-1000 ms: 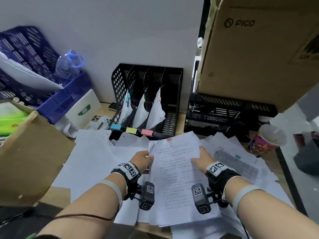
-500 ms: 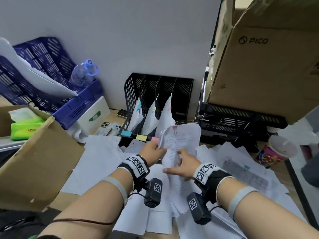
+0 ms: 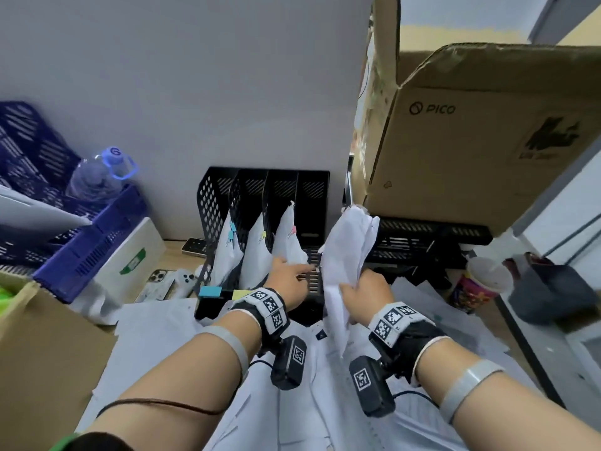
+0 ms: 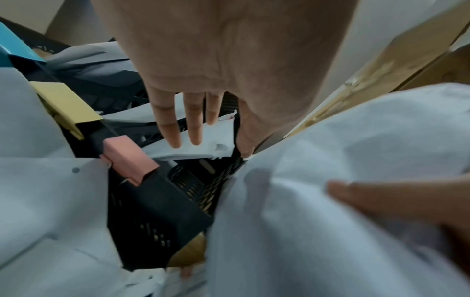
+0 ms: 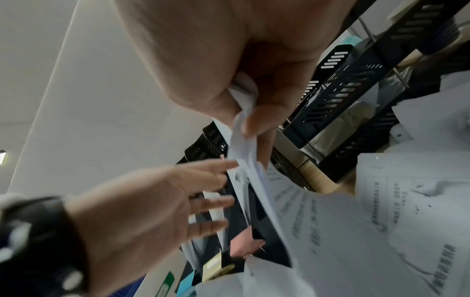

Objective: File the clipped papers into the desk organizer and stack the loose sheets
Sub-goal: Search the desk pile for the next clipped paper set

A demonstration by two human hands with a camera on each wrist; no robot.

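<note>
Clipped papers (image 3: 344,255) pinched upright in right grip (image 3: 366,296); left grip (image 3: 287,281) spread at organizer (image 3: 312,196).

My bare forearms wear grey bands (image 3: 234,348), black wrist straps (image 3: 269,309) with checkered markers, and small black cabled cameras (image 3: 288,362).

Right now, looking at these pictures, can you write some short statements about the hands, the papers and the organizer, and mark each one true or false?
1. The right hand holds a bundle of papers upright. True.
2. The left hand grips a pink clip. False: its fingers are straight and reach into the black desk organizer.
3. Three compartments of the organizer already hold papers. True.
4. The organizer's rightmost compartment is full. False: no papers show in it.
5. A water bottle lies in the blue basket. True.
</note>
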